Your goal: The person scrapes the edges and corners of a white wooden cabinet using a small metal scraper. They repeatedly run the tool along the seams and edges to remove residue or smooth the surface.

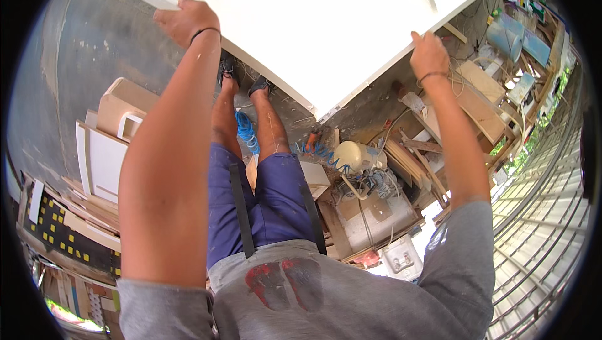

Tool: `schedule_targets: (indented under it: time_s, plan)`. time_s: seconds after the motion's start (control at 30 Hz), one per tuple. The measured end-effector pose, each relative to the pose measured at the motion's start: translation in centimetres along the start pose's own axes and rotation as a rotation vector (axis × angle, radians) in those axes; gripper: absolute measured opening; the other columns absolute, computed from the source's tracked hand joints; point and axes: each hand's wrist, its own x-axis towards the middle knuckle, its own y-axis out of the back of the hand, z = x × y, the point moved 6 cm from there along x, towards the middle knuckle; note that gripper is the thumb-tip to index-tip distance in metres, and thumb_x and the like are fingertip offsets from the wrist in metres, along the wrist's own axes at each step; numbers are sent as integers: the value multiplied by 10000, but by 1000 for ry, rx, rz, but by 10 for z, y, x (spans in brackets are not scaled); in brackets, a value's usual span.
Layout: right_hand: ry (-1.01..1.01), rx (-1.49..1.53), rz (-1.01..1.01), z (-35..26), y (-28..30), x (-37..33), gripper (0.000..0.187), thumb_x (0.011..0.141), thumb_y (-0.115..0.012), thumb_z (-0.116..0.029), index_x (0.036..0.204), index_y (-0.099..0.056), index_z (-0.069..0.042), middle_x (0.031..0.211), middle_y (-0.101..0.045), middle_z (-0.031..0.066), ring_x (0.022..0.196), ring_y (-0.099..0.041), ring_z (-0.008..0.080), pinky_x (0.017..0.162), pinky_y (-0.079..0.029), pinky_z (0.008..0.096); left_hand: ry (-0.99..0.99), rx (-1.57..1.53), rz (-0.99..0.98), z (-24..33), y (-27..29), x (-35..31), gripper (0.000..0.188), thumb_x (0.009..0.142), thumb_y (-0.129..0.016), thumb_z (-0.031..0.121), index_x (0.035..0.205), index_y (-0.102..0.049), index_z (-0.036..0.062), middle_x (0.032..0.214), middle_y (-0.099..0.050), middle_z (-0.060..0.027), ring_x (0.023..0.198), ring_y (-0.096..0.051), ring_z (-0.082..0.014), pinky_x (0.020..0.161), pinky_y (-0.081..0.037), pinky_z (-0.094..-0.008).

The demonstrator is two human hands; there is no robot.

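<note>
Down by the feet a blue coiled hose lies on the concrete floor, with a cream tank just to the right among wood scraps. Farther out, the left hand and the right hand each grip an edge of a large white board, held up in front of the person.

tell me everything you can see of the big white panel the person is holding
The white panel is a large, flat, smooth board, seemingly painted or laminated wood, with a curved white part on its upper side. It is held off the grey floor, above the person's feet. The left hand grips its left edge, the right hand its right edge.
</note>
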Motion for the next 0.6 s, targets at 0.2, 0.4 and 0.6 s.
schedule_targets:
  time_s: [0.2, 0.4, 0.6]
  plan:
    - [180, 447, 30, -163, 40, -116, 278, 919, -542, -221, 690, -593, -73, 722, -551, 109, 706, -567, 270, 564, -458, 391, 62, 43, 49, 5, 10, -5, 426, 885, -496, 247, 1154, -368, -59, 1142, -531, -244, 995, -588, -431, 803, -507, -502]
    - [302, 716, -104, -249, 53, -198, 86, 789, -567, -164, 780, -623, -100, 736, -551, 122, 737, -560, 307, 613, -453, 432, -5, -6, 102, 2, 3, -2, 428, 884, -489, 258, 1145, -379, -63, 1150, -532, -271, 1014, -581, -432, 839, -491, -499]
    - [68, 44, 178, -12, 27, -17, 206, 916, -499, -176, 917, -655, -40, 745, -576, 137, 760, -595, 307, 621, -479, 426, 63, 39, 87, 7, 3, -9, 489, 900, -495, 256, 1272, -413, -51, 1260, -511, -305, 1110, -550, -430, 934, -446, -478]
